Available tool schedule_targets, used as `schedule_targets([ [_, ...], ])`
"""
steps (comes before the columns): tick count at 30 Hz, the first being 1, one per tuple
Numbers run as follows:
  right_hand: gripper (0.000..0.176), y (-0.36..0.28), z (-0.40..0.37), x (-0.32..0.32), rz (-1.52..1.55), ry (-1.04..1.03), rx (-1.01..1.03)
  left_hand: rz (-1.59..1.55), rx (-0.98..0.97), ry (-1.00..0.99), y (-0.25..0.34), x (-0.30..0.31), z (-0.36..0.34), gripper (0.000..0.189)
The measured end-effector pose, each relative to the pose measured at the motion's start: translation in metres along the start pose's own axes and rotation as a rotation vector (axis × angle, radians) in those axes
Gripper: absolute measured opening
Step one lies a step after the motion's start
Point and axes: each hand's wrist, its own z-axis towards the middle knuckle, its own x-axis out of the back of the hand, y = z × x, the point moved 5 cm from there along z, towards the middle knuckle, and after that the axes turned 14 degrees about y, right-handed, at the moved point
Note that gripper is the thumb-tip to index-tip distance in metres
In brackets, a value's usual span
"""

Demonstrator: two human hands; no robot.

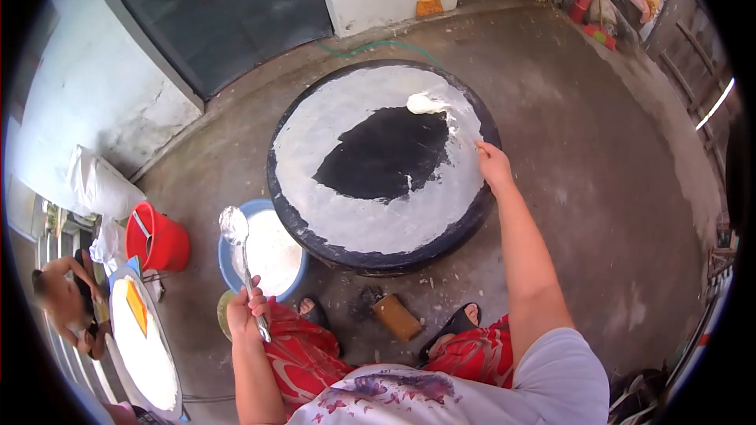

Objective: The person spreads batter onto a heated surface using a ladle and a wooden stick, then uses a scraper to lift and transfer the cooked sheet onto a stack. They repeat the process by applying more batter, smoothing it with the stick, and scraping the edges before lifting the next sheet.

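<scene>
A wide round black griddle (381, 159) stands before me, coated with a thin white batter layer (331, 212) around a bare dark patch. A thick white lump (425, 103) lies on its far side. My right hand (493, 165) is at the griddle's right rim, fingers pinched together at the layer's edge; what they hold, if anything, is hidden. My left hand (250, 311) is closed around the handle of a metal ladle (235, 224). The ladle's bowl is smeared white and hangs by the left rim of a blue basin (224, 260) of white batter.
A red bucket (161, 240) and a white sack (102, 181) stand to the left. Beside a seated person (67, 295) is a round tray (175, 382) with a white sheet and an orange piece. A brick (396, 318) lies between my feet. A green hose (370, 47) runs behind the griddle.
</scene>
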Motion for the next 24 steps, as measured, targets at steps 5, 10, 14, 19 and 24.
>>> schedule_targets([
  [5, 0.027, -0.046, -0.039, -0.029, -0.171, -0.224, 0.033, -0.024, 0.004, -0.022, 0.005, 0.007, 0.000, 0.029],
  [10, 0.029, -0.087, -0.067, 0.037, -0.503, -0.078, -0.039, -0.047, 0.044, -0.043, 0.009, 0.011, -0.005, 0.028],
  [14, 0.031, -0.011, -0.075, 0.021, -0.236, 0.058, -0.117, 0.004, 0.014, -0.030, 0.012, 0.013, -0.012, 0.029],
  [19, 0.029, -0.088, -0.101, -0.040, -0.219, -0.213, 0.100, -0.052, 0.060, -0.085, 0.013, 0.015, -0.011, 0.030],
  [24, 0.028, -0.093, -0.095, -0.060, -0.281, -0.169, 0.034, -0.010, 0.034, -0.052, 0.012, 0.023, -0.011, 0.030],
])
